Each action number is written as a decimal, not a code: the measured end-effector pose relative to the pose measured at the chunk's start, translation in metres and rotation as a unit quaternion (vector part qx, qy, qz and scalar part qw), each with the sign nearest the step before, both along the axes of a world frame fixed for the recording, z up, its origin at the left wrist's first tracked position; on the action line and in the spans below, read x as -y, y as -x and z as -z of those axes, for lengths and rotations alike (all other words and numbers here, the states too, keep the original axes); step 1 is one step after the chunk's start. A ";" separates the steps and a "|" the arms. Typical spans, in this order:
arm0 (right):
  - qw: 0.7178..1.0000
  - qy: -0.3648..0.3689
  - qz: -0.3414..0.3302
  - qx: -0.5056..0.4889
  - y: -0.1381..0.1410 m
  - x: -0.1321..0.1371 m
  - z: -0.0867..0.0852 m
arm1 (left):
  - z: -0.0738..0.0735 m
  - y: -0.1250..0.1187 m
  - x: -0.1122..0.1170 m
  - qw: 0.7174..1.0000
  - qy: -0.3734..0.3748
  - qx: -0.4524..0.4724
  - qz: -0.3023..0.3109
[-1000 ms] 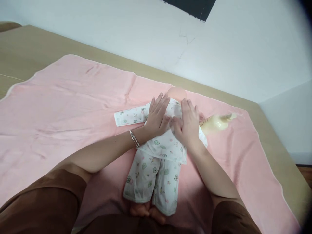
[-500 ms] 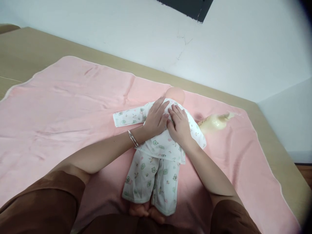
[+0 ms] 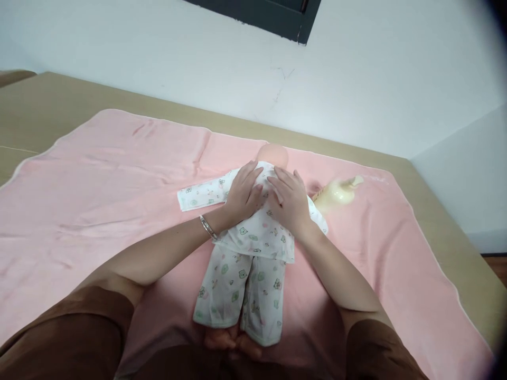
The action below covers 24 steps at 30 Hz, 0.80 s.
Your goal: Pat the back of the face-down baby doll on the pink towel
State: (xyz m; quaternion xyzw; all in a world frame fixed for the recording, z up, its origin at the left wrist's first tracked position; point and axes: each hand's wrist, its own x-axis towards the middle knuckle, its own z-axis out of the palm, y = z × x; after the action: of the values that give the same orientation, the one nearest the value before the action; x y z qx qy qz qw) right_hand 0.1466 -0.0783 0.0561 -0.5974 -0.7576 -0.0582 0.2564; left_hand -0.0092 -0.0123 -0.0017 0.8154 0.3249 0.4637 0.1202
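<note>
A baby doll (image 3: pixel 272 153) lies on a pink blanket, its bald head away from me and its bare feet toward me. It wears a white patterned top (image 3: pixel 253 237) and matching trousers (image 3: pixel 261 295). My left hand (image 3: pixel 244 192) rests on the left part of the top near the shoulder, fingers stretched out. My right hand (image 3: pixel 290 200) lies over the right part, its fingers spread and slightly bent. The two hands are close together and neither grips anything. One sleeve (image 3: pixel 204 195) stretches out to the left; the other is partly hidden behind my right hand.
The pink blanket (image 3: pixel 99 211) covers much of a wooden table (image 3: pixel 130 100). Right of the doll lies a cream-coloured baby bottle (image 3: pixel 340 191), its near end partly hidden. A white wall (image 3: pixel 198 58) rises behind the table, with a dark frame (image 3: pixel 277 18) at the top.
My view has tilted and shifted slightly. My right hand has moved a little up the top, its fingers more bent. My left hand stays in place on the doll.
</note>
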 end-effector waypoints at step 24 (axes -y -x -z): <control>0.964 -0.053 0.182 -0.186 -0.121 0.007 -0.076 | -0.071 -0.036 0.104 0.913 0.143 -0.223 0.311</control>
State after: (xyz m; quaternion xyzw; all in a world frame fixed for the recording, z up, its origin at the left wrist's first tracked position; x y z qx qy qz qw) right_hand 0.2672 -0.0849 0.1318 -0.7112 -0.5711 -0.0316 0.4086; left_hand 0.0264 -0.1162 0.0692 0.9317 0.1362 0.1571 0.2979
